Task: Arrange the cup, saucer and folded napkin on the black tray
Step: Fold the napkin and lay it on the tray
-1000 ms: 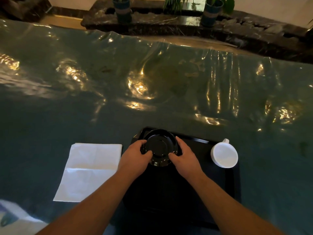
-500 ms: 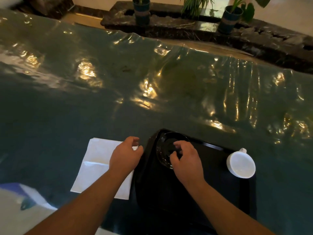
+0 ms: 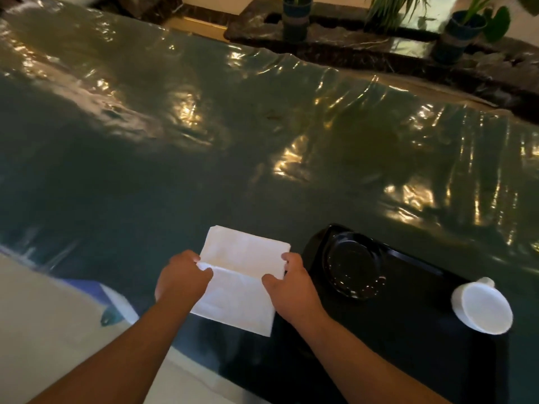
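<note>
Low in the middle of the frame, the left hand (image 3: pixel 182 277) pinches the left edge of the napkin (image 3: pixel 239 279), thumb on top and fingers curled under the paper at the crease. The right hand (image 3: pixel 291 284) grips the napkin's right edge the same way, thumb pressed on the sheet and fingers closed around the border. Both hands are clamped on the paper at its middle fold line. The napkin is white, lying on the table (image 3: pixel 204 170) just left of the tray (image 3: pixel 423 339), with its far half above the hands and its near half reaching down between the forearms. Its right edge lies very near the tray's left rim; whether they touch cannot be told.

The tray is black and fills the lower right of the frame. A black saucer (image 3: pixel 354 265) sits in its far left corner, just right of the right hand. A white cup (image 3: pixel 482 307) rests at the tray's right side, well apart from the saucer, its opening turned toward the camera and its handle pointing away. The table carries a shiny, wrinkled green cover. Potted plants (image 3: pixel 294 20) stand on a dark ledge along the top of the frame.
</note>
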